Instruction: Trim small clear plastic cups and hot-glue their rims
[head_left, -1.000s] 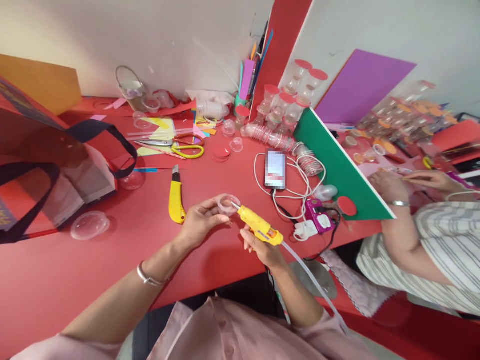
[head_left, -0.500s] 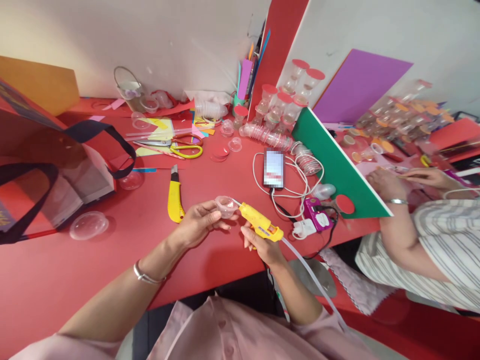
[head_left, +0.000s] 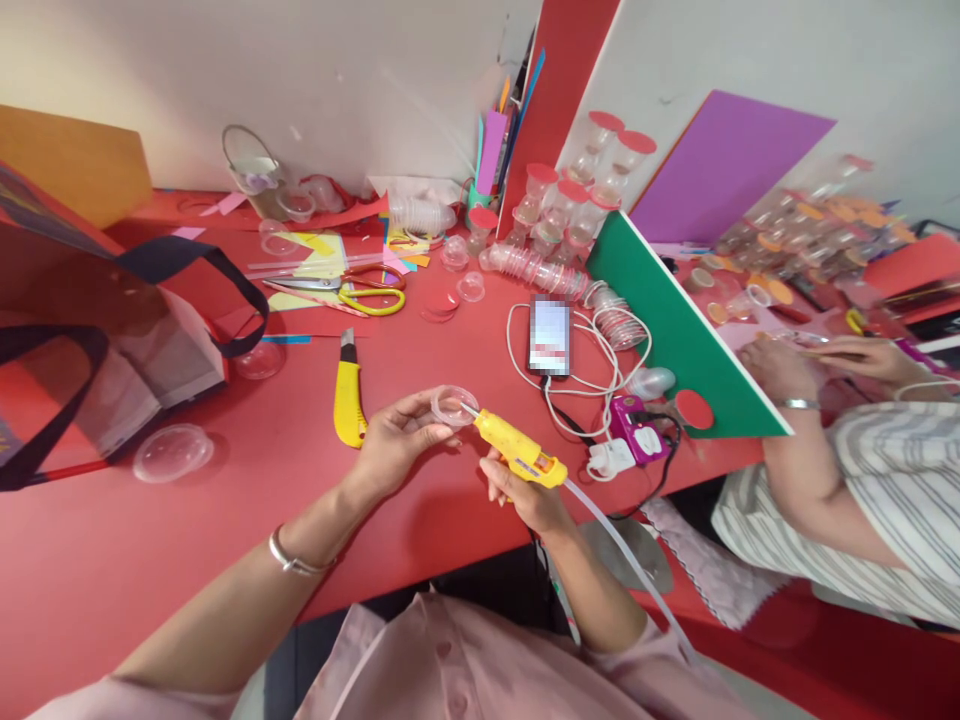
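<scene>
My left hand (head_left: 397, 445) pinches a small clear plastic cup (head_left: 453, 404) above the red table (head_left: 247, 470). My right hand (head_left: 525, 495) grips a yellow glue gun (head_left: 517, 450), whose metal tip touches the rim of the cup. A clear glue stick (head_left: 622, 560) trails from the back of the gun toward my lap. A silver bangle sits on my left wrist.
A yellow utility knife (head_left: 349, 395) lies left of my hands, with scissors (head_left: 367, 290), paper scraps and clear cups behind. A phone (head_left: 550, 335) with white cable, a green board (head_left: 675, 330) and a bag (head_left: 97, 330) surround the spot. Another person's arms (head_left: 817, 440) work at right.
The cup in my left hand has turned slightly against the glue gun tip; both hands stay in nearly the same place.
</scene>
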